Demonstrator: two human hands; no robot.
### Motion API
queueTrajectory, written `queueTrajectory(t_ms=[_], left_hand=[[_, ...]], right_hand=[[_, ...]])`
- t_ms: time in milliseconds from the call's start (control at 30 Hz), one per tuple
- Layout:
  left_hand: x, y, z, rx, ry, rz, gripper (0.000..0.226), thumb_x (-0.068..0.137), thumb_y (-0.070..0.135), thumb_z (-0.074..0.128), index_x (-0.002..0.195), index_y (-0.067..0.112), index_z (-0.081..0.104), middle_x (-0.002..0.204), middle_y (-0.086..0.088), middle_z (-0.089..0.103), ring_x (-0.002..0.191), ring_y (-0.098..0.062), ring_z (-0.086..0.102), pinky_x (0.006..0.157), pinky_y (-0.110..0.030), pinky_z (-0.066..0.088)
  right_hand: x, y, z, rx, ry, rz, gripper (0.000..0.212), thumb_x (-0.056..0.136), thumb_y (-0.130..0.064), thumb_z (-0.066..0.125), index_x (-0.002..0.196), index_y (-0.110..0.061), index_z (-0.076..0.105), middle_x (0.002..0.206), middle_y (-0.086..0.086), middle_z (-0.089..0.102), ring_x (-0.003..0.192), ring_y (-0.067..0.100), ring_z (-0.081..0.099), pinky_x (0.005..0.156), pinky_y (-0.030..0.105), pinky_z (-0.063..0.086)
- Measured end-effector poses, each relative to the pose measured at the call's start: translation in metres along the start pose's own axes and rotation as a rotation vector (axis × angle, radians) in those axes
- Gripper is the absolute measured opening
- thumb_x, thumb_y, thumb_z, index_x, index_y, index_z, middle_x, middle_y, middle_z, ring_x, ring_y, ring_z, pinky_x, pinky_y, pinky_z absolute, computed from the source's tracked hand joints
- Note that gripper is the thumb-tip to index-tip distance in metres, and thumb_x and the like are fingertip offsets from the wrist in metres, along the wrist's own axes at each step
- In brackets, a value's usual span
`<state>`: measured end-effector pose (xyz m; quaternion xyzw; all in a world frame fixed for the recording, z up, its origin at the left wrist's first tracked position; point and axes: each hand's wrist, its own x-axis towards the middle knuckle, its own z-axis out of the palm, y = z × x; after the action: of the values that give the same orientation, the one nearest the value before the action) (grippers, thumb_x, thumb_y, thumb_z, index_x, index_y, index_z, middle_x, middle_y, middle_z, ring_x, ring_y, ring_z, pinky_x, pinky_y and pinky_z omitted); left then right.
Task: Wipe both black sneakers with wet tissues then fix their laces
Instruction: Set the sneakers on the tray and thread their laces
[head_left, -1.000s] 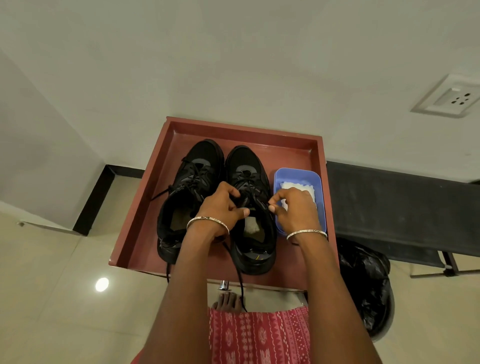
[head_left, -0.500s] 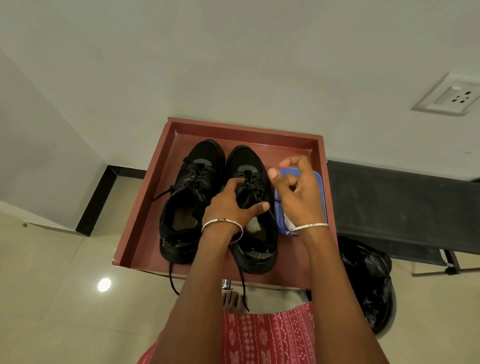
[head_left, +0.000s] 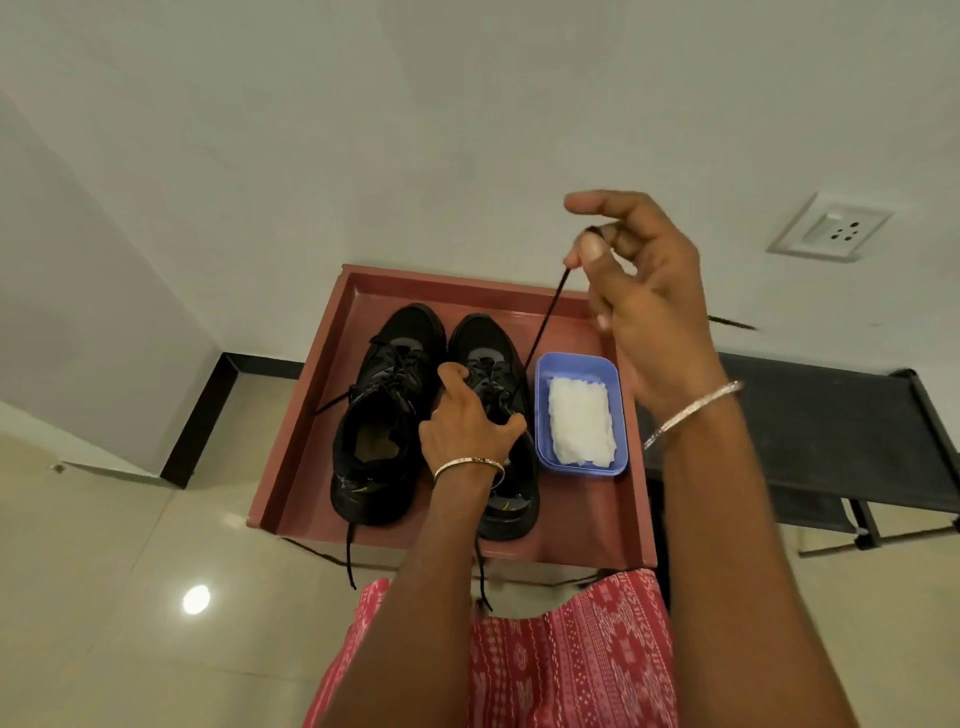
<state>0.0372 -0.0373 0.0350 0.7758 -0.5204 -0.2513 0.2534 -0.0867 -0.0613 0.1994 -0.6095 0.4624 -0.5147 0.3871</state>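
Head view: nearest the camera, a red patterned garment (head_left: 561, 670) fills the bottom edge, and both forearms reach out over it toward a reddish-brown tray (head_left: 306, 457). Two loose lace ends (head_left: 350, 558) hang over the tray's near rim at about 6 o'clock. On the tray, two black sneakers stand side by side, toes pointing away to 12 o'clock. The left sneaker (head_left: 382, 415) sits untouched, its opening empty. The left hand (head_left: 465, 421) rests on the right sneaker (head_left: 498, 364) — fingers curled down over the tongue and laces, pressing on it. At 3 o'clock of the right sneaker, just beside it, a blue plastic box (head_left: 621, 415) holds a wad of white wet tissues (head_left: 581, 426). Farther out and higher, toward 1 o'clock, the right hand (head_left: 639, 296) is raised above the tray, thumb and forefinger pinched on a black lace (head_left: 545, 322) that runs taut down to the right sneaker's eyelets — the other fingers spread loosely. Behind the tray rises a white wall with a socket (head_left: 831, 228) at 2 o'clock.
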Motion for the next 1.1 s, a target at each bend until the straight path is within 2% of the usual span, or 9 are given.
queueTrajectory(t_ms=[133, 267, 433, 667, 800, 900, 967, 1033, 1100], left_hand=[[-0.008, -0.003, 0.002, -0.064, -0.016, 0.047, 0.061, 0.074, 0.042, 0.077, 0.115, 0.021, 0.037, 0.111, -0.004, 0.058, 0.089, -0.034, 0.065, 0.078, -0.045, 0.052], [-0.011, -0.012, 0.005, -0.012, -0.115, 0.039, 0.054, 0.081, 0.049, 0.068, 0.129, 0.039, 0.044, 0.117, -0.008, 0.049, 0.093, -0.035, 0.063, 0.079, -0.045, 0.055], [-0.008, -0.019, 0.008, 0.074, -0.169, -0.007, 0.060, 0.085, 0.056, 0.061, 0.139, 0.052, 0.036, 0.121, -0.008, 0.051, 0.104, -0.032, 0.061, 0.087, -0.046, 0.052], [-0.002, -0.015, 0.004, 0.133, -0.197, -0.051, 0.060, 0.085, 0.056, 0.063, 0.140, 0.052, 0.039, 0.129, -0.008, 0.052, 0.111, -0.031, 0.060, 0.089, -0.046, 0.053], [0.006, -0.017, -0.018, 0.100, -0.399, 0.000, 0.072, 0.081, 0.057, 0.069, 0.144, 0.040, 0.040, 0.133, -0.010, 0.056, 0.118, -0.034, 0.058, 0.095, -0.048, 0.051], [0.011, -0.015, -0.053, 0.162, -0.400, -0.071, 0.062, 0.079, 0.065, 0.065, 0.109, 0.011, 0.062, 0.105, -0.014, 0.070, 0.094, -0.033, 0.066, 0.085, -0.043, 0.055], [0.008, -0.008, -0.085, 0.157, -0.380, -0.168, 0.056, 0.085, 0.062, 0.063, 0.084, 0.006, 0.065, 0.079, -0.013, 0.072, 0.068, -0.028, 0.067, 0.069, -0.036, 0.059], [0.006, -0.002, -0.110, 0.030, -0.429, -0.250, 0.045, 0.091, 0.049, 0.064, 0.084, 0.005, 0.068, 0.059, -0.006, 0.067, 0.047, -0.021, 0.059, 0.048, -0.026, 0.052], [0.001, 0.006, -0.130, -0.174, -0.472, -0.287, 0.036, 0.095, 0.038, 0.062, 0.081, 0.005, 0.067, 0.052, -0.002, 0.054, 0.043, -0.017, 0.049, 0.044, -0.024, 0.045]], right_hand=[[0.021, -0.038, -0.012, -0.006, 0.055, 0.052, 0.024, 0.105, -0.012, 0.045, 0.114, -0.011, 0.068, 0.073, 0.002, 0.062, 0.043, 0.010, 0.033, 0.044, 0.021, 0.030], [0.020, -0.065, -0.017, 0.165, 0.125, 0.192, 0.026, 0.103, -0.007, 0.045, 0.119, -0.014, 0.066, 0.063, -0.002, 0.050, 0.047, 0.008, 0.027, 0.044, 0.022, 0.023], [0.017, -0.093, -0.009, 0.385, 0.144, 0.188, 0.041, 0.096, 0.010, 0.041, 0.117, -0.017, 0.062, 0.063, -0.006, 0.048, 0.054, 0.008, 0.038, 0.042, 0.021, 0.023], [0.011, -0.089, 0.004, 0.447, 0.125, 0.120, 0.030, 0.100, 0.003, 0.043, 0.114, -0.016, 0.061, 0.065, -0.004, 0.044, 0.053, 0.008, 0.034, 0.042, 0.020, 0.027], [-0.008, -0.072, 0.001, 0.348, 0.123, 0.115, 0.027, 0.106, -0.008, 0.041, 0.117, -0.014, 0.064, 0.074, 0.001, 0.053, 0.049, 0.008, 0.030, 0.042, 0.019, 0.027], [-0.040, -0.043, 0.003, 0.232, 0.121, 0.182, 0.026, 0.107, -0.013, 0.043, 0.115, -0.015, 0.068, 0.089, -0.002, 0.062, 0.055, 0.005, 0.044, 0.046, 0.014, 0.036], [-0.066, -0.008, 0.011, 0.043, 0.122, 0.250, 0.023, 0.105, -0.018, 0.049, 0.117, -0.017, 0.068, 0.098, -0.007, 0.068, 0.070, 0.004, 0.057, 0.061, 0.015, 0.048], [-0.091, 0.036, 0.023, -0.197, 0.091, 0.361, 0.023, 0.102, -0.024, 0.054, 0.117, -0.013, 0.068, 0.109, 0.000, 0.071, 0.097, 0.014, 0.065, 0.087, 0.029, 0.055], [-0.109, 0.074, 0.037, -0.444, 0.021, 0.414, 0.030, 0.099, -0.029, 0.058, 0.109, -0.003, 0.068, 0.108, 0.013, 0.070, 0.105, 0.031, 0.064, 0.094, 0.044, 0.050]])
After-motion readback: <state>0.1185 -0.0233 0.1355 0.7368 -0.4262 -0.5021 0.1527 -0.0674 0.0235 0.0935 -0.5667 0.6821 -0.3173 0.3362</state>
